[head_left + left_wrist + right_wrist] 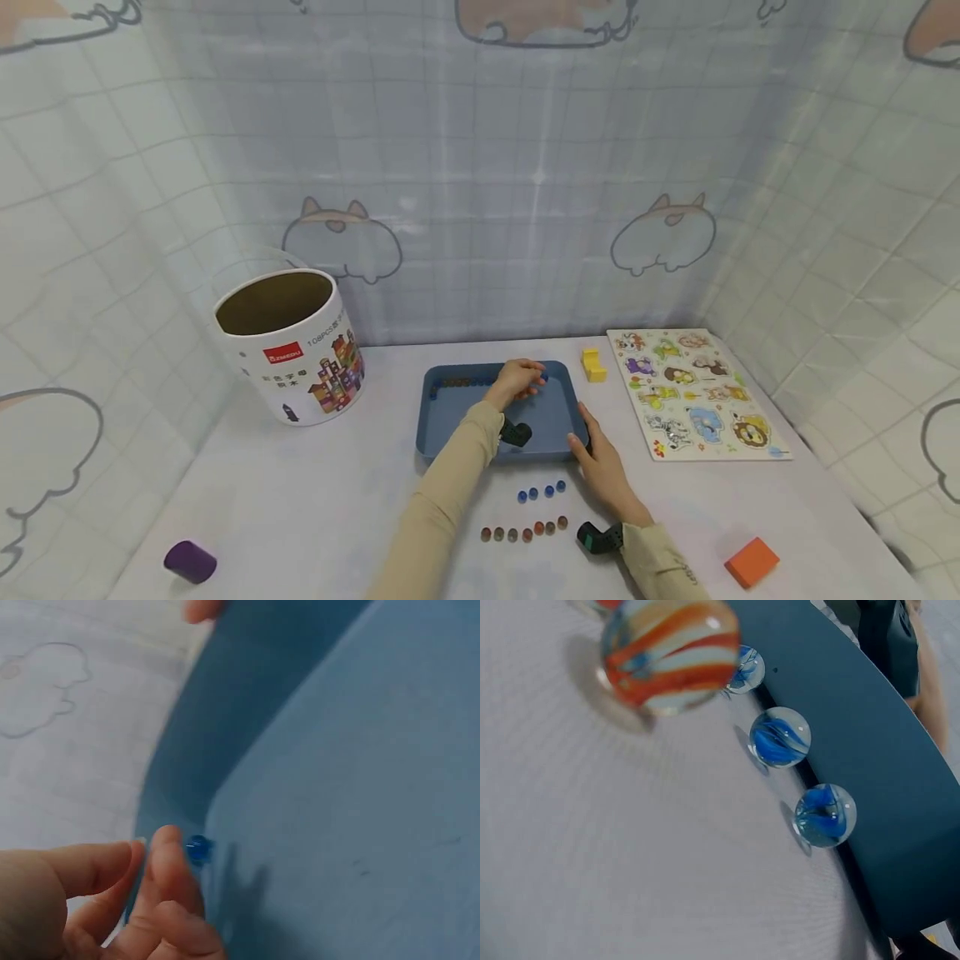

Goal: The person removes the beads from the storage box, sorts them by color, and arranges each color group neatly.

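Observation:
A blue tray lies on the table with a line of dark and blue marbles along its far side. My left hand is inside it near the far right corner. In the left wrist view, a blue marble sits right beside the left fingertips, not between thumb and finger. My right hand grips the tray's right side, thumb at the rim and fingers along the outside. In front of the tray lie several blue marbles and a row of orange and brownish marbles.
A large white bucket stands at the left back. An animal puzzle board lies at the right, with a yellow block beside it. Nearer the front are a purple cylinder and an orange block. Patterned curtains surround the table.

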